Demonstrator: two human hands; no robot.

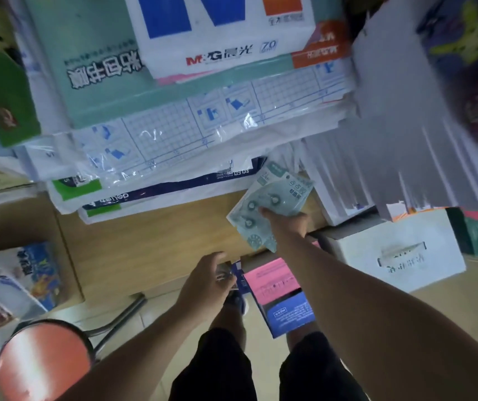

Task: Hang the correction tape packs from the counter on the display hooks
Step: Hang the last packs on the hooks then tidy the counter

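My right hand grips a few pale green correction tape packs fanned out just above the wooden counter, near its right end. The packs show round tape wheels behind clear blisters. My left hand is lower, at the counter's front edge, its fingers curled round a small dark blue pack whose print is blurred. No display hooks are in view.
Stacks of wrapped paper reams and book-cover packs fill the back of the counter. White paper stacks rise at the right above a white box. A pink and blue box sits below the counter edge. A red stool stands at lower left.
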